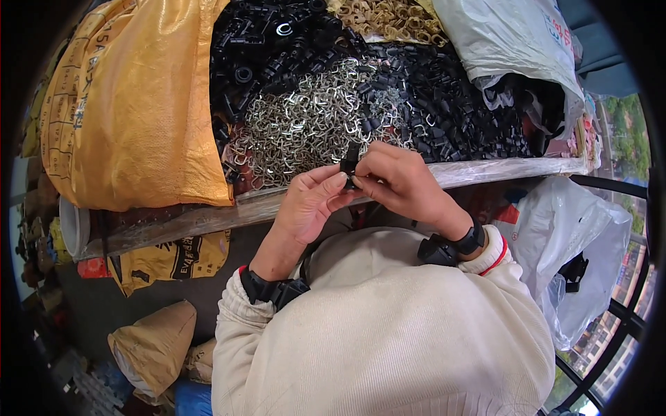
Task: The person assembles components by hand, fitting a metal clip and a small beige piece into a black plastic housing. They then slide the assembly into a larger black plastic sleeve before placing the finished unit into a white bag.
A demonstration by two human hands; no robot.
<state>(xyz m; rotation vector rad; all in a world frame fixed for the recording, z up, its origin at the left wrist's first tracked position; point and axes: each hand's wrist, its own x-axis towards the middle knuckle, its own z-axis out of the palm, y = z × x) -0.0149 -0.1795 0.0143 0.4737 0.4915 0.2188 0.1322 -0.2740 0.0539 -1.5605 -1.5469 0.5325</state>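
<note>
My left hand (310, 204) pinches a small black plastic part (349, 159) between thumb and fingers, just above the table's near edge. From the other side, my right hand (400, 179) has its fingers closed at the same part. Whether a second small piece is in the right fingertips is hidden. Right behind my hands lies a heap of shiny metal hook-shaped rings (295, 128). To its right spreads a pile of small black plastic pieces (461, 104), and behind it to the left are larger black plastic fittings (267, 45).
Tan ring-shaped pieces (392, 17) lie at the back. A big orange woven sack (139, 104) stands on the left, a white sack (513, 41) at the back right. The table's edge (506, 168) is wrapped in clear film. A white plastic bag (572, 243) hangs at right.
</note>
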